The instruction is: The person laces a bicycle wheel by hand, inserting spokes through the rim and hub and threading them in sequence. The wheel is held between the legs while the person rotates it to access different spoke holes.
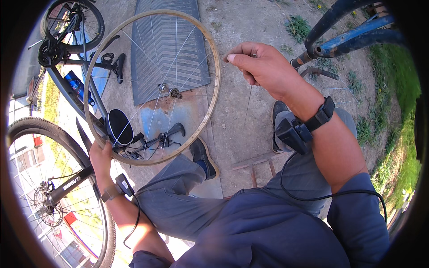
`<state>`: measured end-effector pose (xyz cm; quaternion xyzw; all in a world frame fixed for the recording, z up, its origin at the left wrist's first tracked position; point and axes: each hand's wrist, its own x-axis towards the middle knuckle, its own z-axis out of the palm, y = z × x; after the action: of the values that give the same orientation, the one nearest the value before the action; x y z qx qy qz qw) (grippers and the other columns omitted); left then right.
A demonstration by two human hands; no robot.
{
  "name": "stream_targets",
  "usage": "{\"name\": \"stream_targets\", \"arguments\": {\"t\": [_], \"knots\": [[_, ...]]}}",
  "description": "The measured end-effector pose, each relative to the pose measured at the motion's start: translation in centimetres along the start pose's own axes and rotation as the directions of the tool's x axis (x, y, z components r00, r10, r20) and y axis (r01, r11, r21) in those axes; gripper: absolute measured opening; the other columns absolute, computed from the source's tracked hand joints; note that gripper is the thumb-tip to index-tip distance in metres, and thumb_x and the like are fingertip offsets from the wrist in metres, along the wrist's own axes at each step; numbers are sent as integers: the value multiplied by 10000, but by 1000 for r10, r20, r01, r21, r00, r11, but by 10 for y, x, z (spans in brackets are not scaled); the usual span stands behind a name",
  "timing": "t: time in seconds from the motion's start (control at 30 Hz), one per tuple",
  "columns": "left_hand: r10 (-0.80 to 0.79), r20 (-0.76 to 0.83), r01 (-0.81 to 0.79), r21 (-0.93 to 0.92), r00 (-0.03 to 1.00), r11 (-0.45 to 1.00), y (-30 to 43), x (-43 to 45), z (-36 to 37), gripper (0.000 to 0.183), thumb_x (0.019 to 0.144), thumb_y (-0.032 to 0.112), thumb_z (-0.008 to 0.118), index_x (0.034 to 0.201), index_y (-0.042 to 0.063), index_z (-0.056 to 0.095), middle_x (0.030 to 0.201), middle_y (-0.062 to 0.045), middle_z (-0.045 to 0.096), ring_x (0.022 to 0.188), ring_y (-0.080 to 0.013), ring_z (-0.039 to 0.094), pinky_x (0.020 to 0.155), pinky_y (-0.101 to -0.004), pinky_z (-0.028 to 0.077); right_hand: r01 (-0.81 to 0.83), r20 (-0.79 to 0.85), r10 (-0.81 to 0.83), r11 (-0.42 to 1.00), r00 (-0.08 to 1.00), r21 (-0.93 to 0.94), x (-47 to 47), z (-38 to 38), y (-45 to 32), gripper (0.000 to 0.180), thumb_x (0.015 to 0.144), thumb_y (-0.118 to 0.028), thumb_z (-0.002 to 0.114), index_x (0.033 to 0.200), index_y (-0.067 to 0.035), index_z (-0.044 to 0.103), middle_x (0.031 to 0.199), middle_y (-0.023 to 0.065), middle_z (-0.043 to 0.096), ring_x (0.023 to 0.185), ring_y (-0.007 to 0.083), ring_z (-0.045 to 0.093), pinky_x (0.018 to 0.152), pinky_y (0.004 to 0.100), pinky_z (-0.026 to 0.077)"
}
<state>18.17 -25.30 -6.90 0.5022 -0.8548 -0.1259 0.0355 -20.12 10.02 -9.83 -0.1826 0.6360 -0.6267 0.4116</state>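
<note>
A bare bicycle wheel rim [217, 72] with a hub [170, 90] and thin metal spokes is tilted up in front of me. My left hand [101, 154] grips the rim at its lower left, thumb on its edge. To the right of the rim, apart from it, my right hand [249, 63] is raised with curled fingers. A thin spoke [248, 104] hangs down from beneath these fingers; its upper end is hidden by the hand. Each wrist wears a strap with a black device on a cable.
An upside-down bicycle [63, 88] with a blue bottle [78, 87] stands left, its large wheel [50, 134] near my left arm. A ribbed rubber mat [171, 43] lies ahead. A blue bicycle frame [352, 38] is at the upper right, near loose spokes [340, 88] on the ground.
</note>
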Motion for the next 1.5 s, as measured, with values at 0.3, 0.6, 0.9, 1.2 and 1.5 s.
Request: {"name": "stream_targets", "arguments": {"t": [0.3, 0.6, 0.9, 1.2, 1.5], "knots": [[-11, 9, 11, -4, 1000, 1000, 4, -1, -1, 245, 889, 212, 649, 987, -12, 668, 755, -154, 657, 689, -264, 630, 682, -394, 484, -2, 4, 2, 1000, 1000, 4, 0, -1, 1, 308, 959, -268, 659, 1089, 9, 696, 686, -24, 524, 602, 78, 467, 548, 260, 401], [-2, 12, 2, 3, 1000, 1000, 4, -1, -1, 253, 885, 217, 652, 984, -15, 665, 752, -147, 657, 689, -252, 631, 679, -393, 485, -10, -6, 10, 1000, 1000, 5, 0, 0, 1, 299, 962, -266, 656, 1090, 1, 695, 673, -33, 510, 594, 74, 454, 545, 260, 397], [10, 10, -10, -42, 1000, 999, 4, -1, -1, 220, 890, 187, 652, 971, -17, 661, 730, -118, 641, 663, -212, 603, 652, -373, 472, -10, -4, 10, 1000, 1000, 8, 0, 0, 2, 296, 957, -253, 660, 1098, 5, 693, 675, -26, 519, 586, 78, 462, 529, 266, 391], [-10, 11, 10, -55, 1000, 998, 7, -2, -1, 223, 892, 180, 655, 983, -23, 660, 723, -110, 635, 652, -201, 597, 633, -367, 469, 0, -17, 0, 1000, 1000, -3, 0, 1, 2, 292, 954, -257, 663, 1092, -3, 698, 679, -25, 524, 586, 79, 464, 528, 270, 391], [0, 11, 0, -31, 1000, 1000, 8, -2, -2, 220, 896, 172, 660, 985, -29, 662, 746, -120, 649, 659, -212, 598, 643, -371, 475, 4, -11, -4, 1000, 1000, -3, 0, 1, 2, 299, 954, -262, 664, 1085, 3, 699, 677, -20, 531, 585, 84, 469, 528, 272, 394]]}}
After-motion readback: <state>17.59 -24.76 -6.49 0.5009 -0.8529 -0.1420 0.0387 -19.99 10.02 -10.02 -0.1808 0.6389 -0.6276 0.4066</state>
